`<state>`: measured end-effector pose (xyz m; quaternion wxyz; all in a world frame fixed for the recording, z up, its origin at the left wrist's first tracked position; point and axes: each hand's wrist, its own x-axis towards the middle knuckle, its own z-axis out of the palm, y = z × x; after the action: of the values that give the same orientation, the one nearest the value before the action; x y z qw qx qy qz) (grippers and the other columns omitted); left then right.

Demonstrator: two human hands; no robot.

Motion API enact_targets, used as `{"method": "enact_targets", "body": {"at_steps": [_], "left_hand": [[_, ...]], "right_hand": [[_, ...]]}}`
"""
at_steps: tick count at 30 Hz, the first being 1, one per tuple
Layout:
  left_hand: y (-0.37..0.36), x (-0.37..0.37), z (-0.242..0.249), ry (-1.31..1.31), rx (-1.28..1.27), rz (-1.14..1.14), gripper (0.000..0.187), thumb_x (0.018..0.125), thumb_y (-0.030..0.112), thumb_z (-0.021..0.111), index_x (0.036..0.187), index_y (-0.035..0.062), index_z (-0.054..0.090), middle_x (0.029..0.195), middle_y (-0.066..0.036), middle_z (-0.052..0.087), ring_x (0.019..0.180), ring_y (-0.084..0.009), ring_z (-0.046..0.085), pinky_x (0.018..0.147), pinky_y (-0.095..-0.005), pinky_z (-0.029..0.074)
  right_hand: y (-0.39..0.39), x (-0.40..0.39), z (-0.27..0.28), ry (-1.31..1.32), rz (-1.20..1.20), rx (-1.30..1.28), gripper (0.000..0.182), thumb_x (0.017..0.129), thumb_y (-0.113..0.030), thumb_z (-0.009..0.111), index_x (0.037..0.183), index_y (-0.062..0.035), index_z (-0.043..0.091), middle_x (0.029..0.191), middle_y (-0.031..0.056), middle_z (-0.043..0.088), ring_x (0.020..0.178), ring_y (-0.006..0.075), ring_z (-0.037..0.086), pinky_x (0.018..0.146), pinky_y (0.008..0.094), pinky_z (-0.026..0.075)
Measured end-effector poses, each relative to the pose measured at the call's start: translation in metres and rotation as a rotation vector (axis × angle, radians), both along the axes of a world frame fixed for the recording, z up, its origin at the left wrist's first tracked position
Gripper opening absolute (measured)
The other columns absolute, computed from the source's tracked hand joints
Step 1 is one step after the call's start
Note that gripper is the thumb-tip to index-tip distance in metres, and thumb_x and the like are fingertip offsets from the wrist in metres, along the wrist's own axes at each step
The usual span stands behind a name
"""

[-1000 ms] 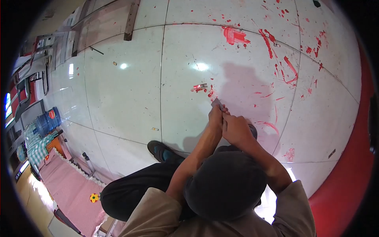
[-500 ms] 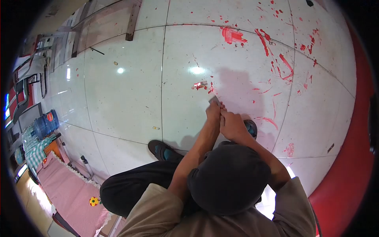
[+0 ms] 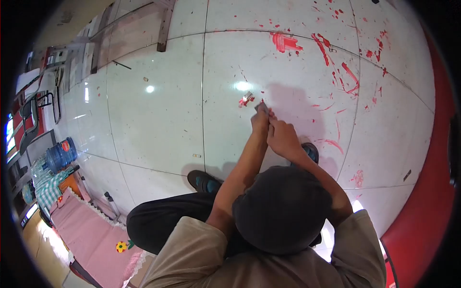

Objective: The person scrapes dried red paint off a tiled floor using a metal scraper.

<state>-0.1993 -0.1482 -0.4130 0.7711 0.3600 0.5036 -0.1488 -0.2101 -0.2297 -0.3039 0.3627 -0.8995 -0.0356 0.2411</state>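
Observation:
On the white tiled floor, my left hand is closed around a flat grey scraper close to its blade. My right hand is closed just behind and to the right, gripping the same tool's rear part, which the fingers mostly hide. The blade tip points forward, low against the tiles. Just ahead and left of it lies a small shiny silvery piece with bits of red paint around it.
Red paint smears and splatters cover the floor ahead and right. A water bottle and a pink cloth-covered seat stand at left. A wooden frame is at the upper left, and a red surface borders the right.
The scraper and both hands have moved slightly forward. Red streaks near the blade have mostly gone from view, and the shiny piece has turned. The whole view has shifted a little.

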Motion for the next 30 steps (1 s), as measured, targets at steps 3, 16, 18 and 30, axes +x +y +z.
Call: {"method": "enact_targets", "body": {"at_steps": [3, 16, 18, 30], "left_hand": [[-0.018, -0.018, 0.002, 0.096, -0.033, 0.106, 0.034, 0.096, 0.028, 0.042, 0.088, -0.0013, 0.056, 0.071, -0.007, 0.055, 0.059, -0.0169, 0.052, 0.053, -0.0302, 0.045], [-0.004, 0.034, 0.006, 0.013, -0.029, -0.007, 0.045, 0.096, 0.041, 0.043, 0.082, -0.0007, 0.055, 0.064, -0.006, 0.053, 0.052, -0.0173, 0.050, 0.048, -0.0303, 0.043], [0.000, 0.030, 0.008, 0.062, -0.070, 0.051, 0.041, 0.096, 0.036, 0.042, 0.083, -0.0008, 0.055, 0.064, -0.006, 0.052, 0.052, -0.0171, 0.050, 0.048, -0.0303, 0.044], [0.035, -0.017, -0.046, 0.107, -0.019, 0.017, 0.042, 0.098, 0.034, 0.038, 0.081, 0.0006, 0.058, 0.067, -0.009, 0.056, 0.058, -0.0203, 0.055, 0.054, -0.0349, 0.047]], "right_hand": [[-0.011, -0.003, 0.011, 0.074, 0.031, -0.033, 0.027, 0.088, -0.015, 0.045, 0.103, 0.0026, 0.060, 0.083, 0.0289, 0.062, 0.079, 0.0467, 0.060, 0.076, 0.0533, 0.047], [-0.001, 0.021, -0.010, 0.077, -0.053, -0.034, 0.028, 0.088, -0.014, 0.044, 0.104, 0.0027, 0.059, 0.087, 0.0297, 0.061, 0.079, 0.0476, 0.060, 0.076, 0.0536, 0.048], [-0.001, 0.024, -0.005, 0.021, 0.020, -0.027, 0.028, 0.088, -0.014, 0.045, 0.104, 0.0021, 0.060, 0.086, 0.0286, 0.062, 0.077, 0.0469, 0.060, 0.076, 0.0534, 0.049], [0.027, 0.019, 0.011, 0.159, 0.157, -0.006, 0.025, 0.087, -0.013, 0.045, 0.100, 0.0043, 0.057, 0.084, 0.0301, 0.061, 0.076, 0.0473, 0.060, 0.076, 0.0544, 0.047]]}}
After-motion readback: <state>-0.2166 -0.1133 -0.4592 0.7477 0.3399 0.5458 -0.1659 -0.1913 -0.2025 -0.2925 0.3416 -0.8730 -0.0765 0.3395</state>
